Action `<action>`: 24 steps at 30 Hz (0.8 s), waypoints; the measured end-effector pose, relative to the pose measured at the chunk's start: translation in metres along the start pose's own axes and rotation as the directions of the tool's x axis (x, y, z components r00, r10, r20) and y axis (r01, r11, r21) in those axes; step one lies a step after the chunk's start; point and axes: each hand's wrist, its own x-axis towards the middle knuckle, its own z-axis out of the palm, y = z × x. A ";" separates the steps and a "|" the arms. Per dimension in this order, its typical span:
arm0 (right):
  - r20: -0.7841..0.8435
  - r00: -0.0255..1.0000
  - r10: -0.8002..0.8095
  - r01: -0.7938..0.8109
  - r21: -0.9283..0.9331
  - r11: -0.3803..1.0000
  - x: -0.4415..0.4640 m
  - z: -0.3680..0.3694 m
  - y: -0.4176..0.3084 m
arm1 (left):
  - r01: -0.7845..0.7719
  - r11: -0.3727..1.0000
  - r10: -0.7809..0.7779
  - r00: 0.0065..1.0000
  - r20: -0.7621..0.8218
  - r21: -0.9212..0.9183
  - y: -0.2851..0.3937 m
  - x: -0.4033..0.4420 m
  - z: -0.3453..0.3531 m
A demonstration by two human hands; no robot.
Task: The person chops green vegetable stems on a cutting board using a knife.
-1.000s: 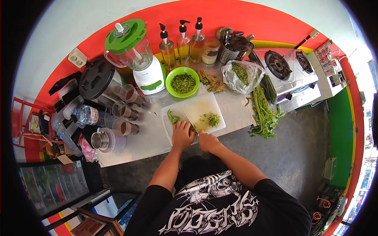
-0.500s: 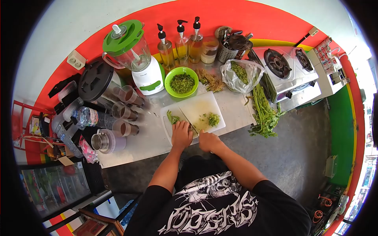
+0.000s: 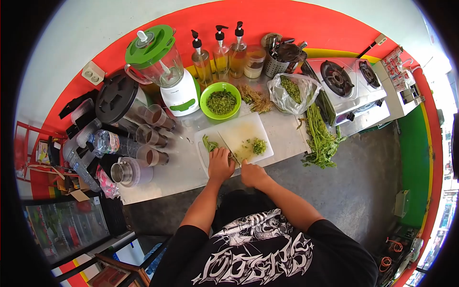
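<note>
On the white cutting board (image 3: pixel 246 125), my left hand (image 3: pixel 221 165) is closed over a small bunch of leafy green stalks (image 3: pixel 209 143), whose leaves stick out past the fingers. My right hand (image 3: pixel 253 174) grips the handle of a knife (image 3: pixel 228 146) at the board's near edge. The blade slants away to the upper left, just right of my left fingers. A small heap of chopped greens (image 3: pixel 259 146) lies on the board to the right of the knife. Behind the board, a bright green bowl (image 3: pixel 204 104) holds more chopped greens.
A blender (image 3: pixel 178 93), several dark-filled cups (image 3: pixel 152 156) and a steel-rimmed flask (image 3: pixel 131 172) stand on the left. Pump bottles (image 3: pixel 221 60) line the wall. To the right are a plastic bag of greens (image 3: pixel 291 91), long leafy stalks (image 3: pixel 316 131) and a gas stove (image 3: pixel 342 86).
Almost nothing differs. My right hand and the knife handle have shifted very slightly, while my left hand stays on the greens.
</note>
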 end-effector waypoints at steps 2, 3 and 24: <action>-0.005 1.000 0.012 -0.012 -0.003 1.000 0.001 0.001 0.001 | 0.000 1.000 0.000 1.000 -0.004 -0.002 0.000 0.000 0.000; -0.003 1.000 0.020 -0.020 0.007 1.000 0.001 -0.001 0.002 | 0.000 1.000 0.000 1.000 -0.008 -0.002 0.001 0.000 -0.001; 0.000 1.000 0.013 -0.013 0.031 0.999 -0.001 0.002 -0.013 | 0.031 0.999 -0.031 0.999 -0.020 -0.031 -0.002 -0.001 0.001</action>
